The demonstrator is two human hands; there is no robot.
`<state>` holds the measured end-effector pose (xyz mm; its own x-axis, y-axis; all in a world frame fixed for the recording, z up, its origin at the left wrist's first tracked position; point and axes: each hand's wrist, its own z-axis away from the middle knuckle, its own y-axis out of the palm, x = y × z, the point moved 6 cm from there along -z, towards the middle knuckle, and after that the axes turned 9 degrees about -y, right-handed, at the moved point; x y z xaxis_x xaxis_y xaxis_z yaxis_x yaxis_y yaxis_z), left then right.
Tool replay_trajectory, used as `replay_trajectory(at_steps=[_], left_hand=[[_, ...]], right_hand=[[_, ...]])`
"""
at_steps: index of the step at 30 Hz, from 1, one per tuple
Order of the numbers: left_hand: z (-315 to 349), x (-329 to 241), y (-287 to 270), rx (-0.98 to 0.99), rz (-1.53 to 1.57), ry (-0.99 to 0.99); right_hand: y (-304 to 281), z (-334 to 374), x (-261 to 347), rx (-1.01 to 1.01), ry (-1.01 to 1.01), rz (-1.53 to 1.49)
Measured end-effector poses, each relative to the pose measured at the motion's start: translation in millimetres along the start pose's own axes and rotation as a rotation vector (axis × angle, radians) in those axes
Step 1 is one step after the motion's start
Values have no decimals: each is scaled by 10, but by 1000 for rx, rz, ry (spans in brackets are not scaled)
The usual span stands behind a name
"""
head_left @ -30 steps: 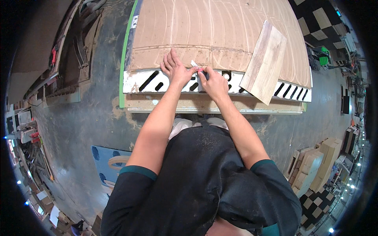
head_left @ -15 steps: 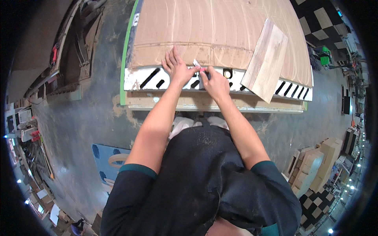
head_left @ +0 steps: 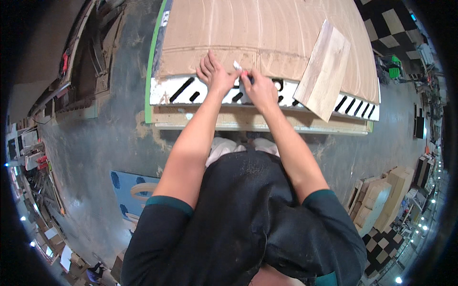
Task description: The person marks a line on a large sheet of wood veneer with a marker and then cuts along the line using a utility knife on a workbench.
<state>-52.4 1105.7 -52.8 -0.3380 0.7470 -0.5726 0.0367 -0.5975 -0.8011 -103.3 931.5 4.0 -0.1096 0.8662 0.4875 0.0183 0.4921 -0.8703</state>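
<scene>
My left hand [head_left: 214,75] lies on the front edge of a brown cardboard sheet [head_left: 210,28], fingers spread, thumb stretched toward my right hand. My right hand [head_left: 261,91] is closed in a pinch on a small red thing [head_left: 244,74]; its kind is too small to tell. A small white piece [head_left: 236,65] shows just beyond the two thumbs; whether it joins the red thing I cannot tell. Under both hands runs a white strip [head_left: 160,90] with slanted black marks. Right of my hands, a pale wood-grain plank [head_left: 324,69] lies aslant across the cardboard and the strip.
A lower board edge [head_left: 286,125] juts out toward me below the strip. Left behind me are a blue panel [head_left: 121,188] and a ring-shaped wooden piece [head_left: 142,191] on the floor. Stacked boxes [head_left: 377,202] stand at the right, a green object [head_left: 394,66] farther off.
Both hands have shifted slightly away from me, along with the red thing. The left hand stays spread and the right stays pinched.
</scene>
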Motion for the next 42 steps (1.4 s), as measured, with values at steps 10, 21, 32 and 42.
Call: replay_trajectory(at_steps=[10, 21, 32, 42], left_hand=[[-28, -87, -50, -19, 21, 19], [1, -2, -35, 21, 22, 52], [110, -83, -67, 41, -83, -23], [25, -127, -96, 36, -26, 5]], right_hand=[[-199, -162, 34, 13, 25, -18], [-132, 77, 25, 39, 12, -32], [-143, 62, 16, 81, 38, -19], [-160, -25, 34, 78, 46, -2]])
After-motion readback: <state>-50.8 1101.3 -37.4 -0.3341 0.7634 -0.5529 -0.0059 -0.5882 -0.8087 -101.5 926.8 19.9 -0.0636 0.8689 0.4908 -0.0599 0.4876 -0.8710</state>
